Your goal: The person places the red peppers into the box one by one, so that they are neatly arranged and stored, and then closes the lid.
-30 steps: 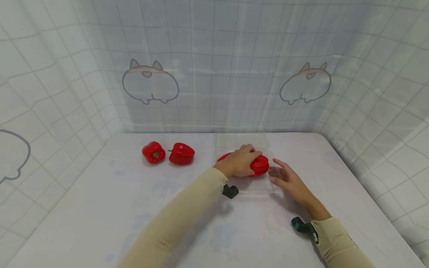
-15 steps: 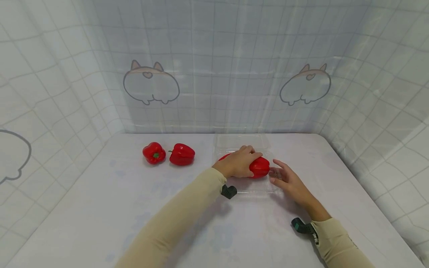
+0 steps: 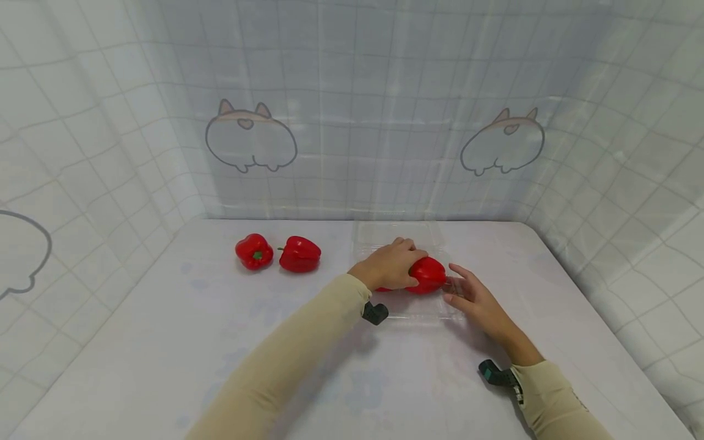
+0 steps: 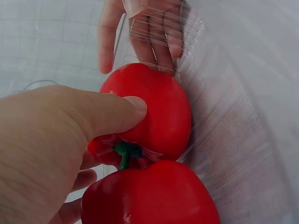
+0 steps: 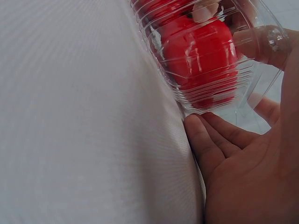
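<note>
My left hand grips a red bell pepper over a clear plastic container. In the left wrist view its thumb presses on that pepper, whose green stem faces a second red bell pepper beside it. The left hand mostly covers this second pepper in the head view. My right hand is at the container's right end, with fingers spread around it. In the right wrist view its fingertips touch the lower end of the container, and the pepper shows through the plastic.
Two more red bell peppers, one stem forward and one on its side, lie on the white table at the left. The container's clear lid lies folded back near the rear wall.
The gripped pepper has shifted slightly to the right and turned. The second pepper, earlier visible behind the left hand, now shows a little in front of it. The right hand has hardly moved.
</note>
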Motion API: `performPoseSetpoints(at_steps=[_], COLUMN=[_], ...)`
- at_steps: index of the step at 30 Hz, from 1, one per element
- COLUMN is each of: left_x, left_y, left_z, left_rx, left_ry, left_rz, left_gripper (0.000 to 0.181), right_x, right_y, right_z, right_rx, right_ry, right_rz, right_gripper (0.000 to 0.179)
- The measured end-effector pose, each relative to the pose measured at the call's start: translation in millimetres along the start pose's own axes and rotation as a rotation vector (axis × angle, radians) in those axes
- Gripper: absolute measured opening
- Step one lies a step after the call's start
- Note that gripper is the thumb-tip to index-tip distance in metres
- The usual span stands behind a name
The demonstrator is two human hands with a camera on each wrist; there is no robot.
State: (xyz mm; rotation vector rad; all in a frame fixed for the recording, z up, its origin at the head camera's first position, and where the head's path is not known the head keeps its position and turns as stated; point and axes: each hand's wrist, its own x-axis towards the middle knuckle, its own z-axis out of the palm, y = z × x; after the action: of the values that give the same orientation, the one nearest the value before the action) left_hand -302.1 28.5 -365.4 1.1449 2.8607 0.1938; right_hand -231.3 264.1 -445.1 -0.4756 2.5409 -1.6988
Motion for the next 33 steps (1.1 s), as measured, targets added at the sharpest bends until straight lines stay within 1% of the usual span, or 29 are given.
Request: performPoseSetpoints(at_steps=[5,11,17,22,25,29,33], left_x=[-1.4,-5.6,-14.1,-26.2,-35.7,-49.6,-62.2], left_y=[-1.3,-5.1,-17.8,-32.3,-40.6,-49.1,-55.8], left_z=[0.9,-1.3,-10.4,-21.7,-26.1,-27.9,-26.8], left_rx=[0.008,-0.022,-0.075,-0.129,-0.171,-0.212,-0.237], left_ry=[0.018,0.005,0.024,0.042,0.056,0.094,0.144], left_rz=[-0.005,-0.014,-0.024,-0.055,-0.091,-0.113,-0.126], left_gripper=[0.064,0.067,0.063,0.056,0.053,0.05,0.047], right_x=[0.9,1.9,2.2,2.3,2.2,2.1,1.0], right_y=[1,0,-4,-5,-4,-2,0], right_z=[1,2,3,3,2,1,0], right_rx=[-0.001,-0.002,-0.016,-0.032,-0.032,-0.021,-0.022], right_ry=[-0.001,-0.001,0.001,0.01,0.011,0.009,0.015], right_rz=[-0.004,-0.004,0.021,0.035,0.036,0.022,0.01], right_gripper=[0.074,0.073,0.075,0.074,0.073,0.072,0.072])
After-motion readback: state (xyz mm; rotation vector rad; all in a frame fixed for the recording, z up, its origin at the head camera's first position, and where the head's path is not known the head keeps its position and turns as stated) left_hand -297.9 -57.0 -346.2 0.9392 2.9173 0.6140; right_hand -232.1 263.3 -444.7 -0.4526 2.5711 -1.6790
